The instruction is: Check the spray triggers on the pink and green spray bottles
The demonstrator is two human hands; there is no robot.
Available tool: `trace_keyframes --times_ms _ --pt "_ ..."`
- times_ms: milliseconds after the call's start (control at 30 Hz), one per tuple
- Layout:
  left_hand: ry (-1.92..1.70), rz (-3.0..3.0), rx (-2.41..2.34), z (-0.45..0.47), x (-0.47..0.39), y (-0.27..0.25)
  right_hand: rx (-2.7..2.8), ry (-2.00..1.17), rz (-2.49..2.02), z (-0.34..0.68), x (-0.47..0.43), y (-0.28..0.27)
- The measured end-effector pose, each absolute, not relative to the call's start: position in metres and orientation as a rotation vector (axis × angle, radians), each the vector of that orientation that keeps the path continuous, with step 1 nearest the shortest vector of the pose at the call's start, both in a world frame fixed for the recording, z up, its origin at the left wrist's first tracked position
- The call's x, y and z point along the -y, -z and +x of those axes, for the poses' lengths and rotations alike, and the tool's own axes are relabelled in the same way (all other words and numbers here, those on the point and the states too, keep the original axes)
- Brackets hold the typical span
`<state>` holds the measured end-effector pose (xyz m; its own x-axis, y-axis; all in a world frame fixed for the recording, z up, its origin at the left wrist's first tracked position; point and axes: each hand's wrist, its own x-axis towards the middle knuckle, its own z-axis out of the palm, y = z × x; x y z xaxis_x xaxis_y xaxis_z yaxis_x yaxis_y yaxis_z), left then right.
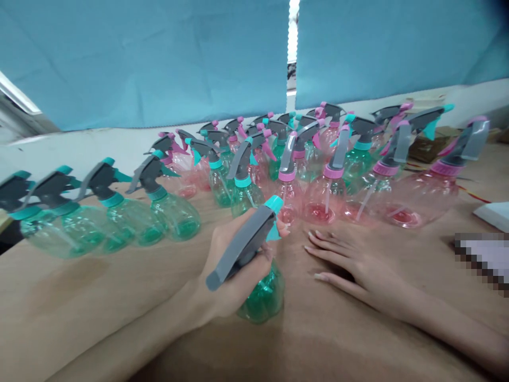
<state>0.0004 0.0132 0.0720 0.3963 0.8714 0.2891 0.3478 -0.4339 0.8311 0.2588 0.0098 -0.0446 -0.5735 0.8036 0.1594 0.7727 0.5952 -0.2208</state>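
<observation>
Near the front of the table, my left hand (238, 260) is wrapped round the neck of a green spray bottle (262, 297). Its grey trigger head with turquoise nozzle sticks up above my fingers, and its collar is hidden by the hand. To the right, my right hand (350, 260) rests palm down on the wooden table (318, 339), fingers stretched out and holding nothing. Just beyond its fingertips stands a pink spray bottle (324, 204) with a grey head and pink collar. A green spray bottle (242, 193) with a turquoise collar is behind my left hand.
Several green spray bottles (175, 217) form a row at the left. More pink and green bottles crowd the back, including a pink one (425, 193) at the right. A white object (493, 215) lies at the right edge. Blue curtains (178, 63) hang behind.
</observation>
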Motion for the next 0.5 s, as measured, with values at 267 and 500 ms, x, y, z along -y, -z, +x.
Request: trace_keyframes --times_ms 267,500 --pt "-1.004 1.981 -1.062 0.0034 -0.0108 -0.0758 2.553 -0.231 -1.298 0.2563 -0.0098 0.0428" --pt "-0.955 2.012 -1.092 -0.0001 -0.0127 -0.0725 2.557 -0.241 -1.298 0.2563 -0.0097 0.0403"
